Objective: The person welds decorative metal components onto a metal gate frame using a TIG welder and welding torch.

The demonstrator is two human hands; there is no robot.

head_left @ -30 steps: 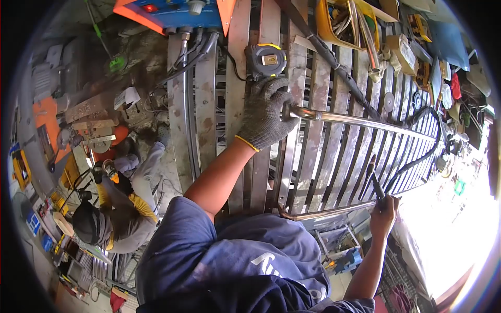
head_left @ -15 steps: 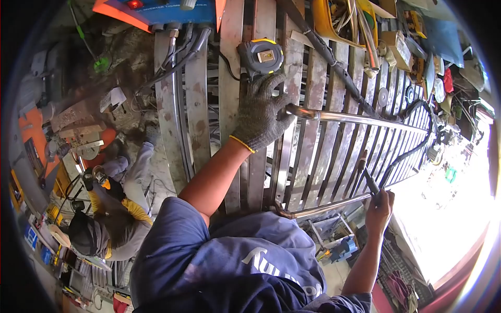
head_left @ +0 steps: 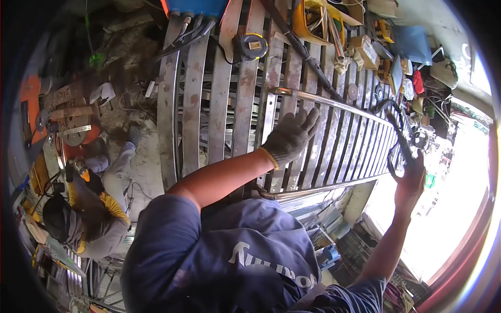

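My left hand [head_left: 291, 136], in a grey knit glove, hovers over the slatted metal table [head_left: 219, 109] with its fingers stretched out and nothing in them. Just beyond it lies a shiny metal pipe [head_left: 334, 103] with a bent end. A second bent pipe [head_left: 323, 192] runs along the near side, below the glove. My bare right hand [head_left: 411, 175] is closed around the dark handle of a welding torch [head_left: 403, 146], at the right end of the table. The torch tip cannot be made out against the dark cable. A black and yellow tape measure [head_left: 252, 47] rests on the slats.
A blue and orange welding machine [head_left: 195, 7] stands at the far edge, with cables. A dark sleeved cable [head_left: 308, 60] crosses the slats. A yellow container [head_left: 309, 32] holds rods. At lower left a co-worker [head_left: 96, 208] crouches with a power tool.
My left hand has left the pipe's bent end and moved right and nearer to me. My right hand has carried the torch to the right and farther out. The whole view has shifted.
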